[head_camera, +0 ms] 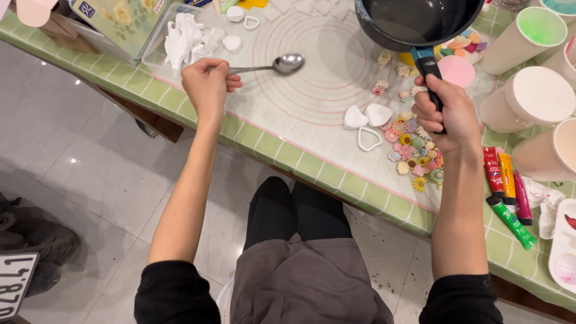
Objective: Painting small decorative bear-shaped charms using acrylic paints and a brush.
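My left hand (207, 87) grips the handle of a metal spoon (287, 63), whose bowl hovers over a translucent silicone mat (312, 90) with pink circle markings. My right hand (449, 114) is closed around the blue-and-black handle of a dark pan (414, 21), held above the mat's far right side. White heart-shaped plaster pieces (367, 115) and a heart outline (369, 139) lie between my hands. A cluster of small colourful flower charms (414, 153) sits just below my right hand.
A clear tray of white plaster shapes (183, 39) stands at the upper left. Several large paper cups (531, 99) crowd the right edge. Paint tubes (507, 186) and a white palette (564, 246) lie at the lower right. A pink disc (456, 71) sits beside the pan handle. The table has a green tiled cloth (336, 180).
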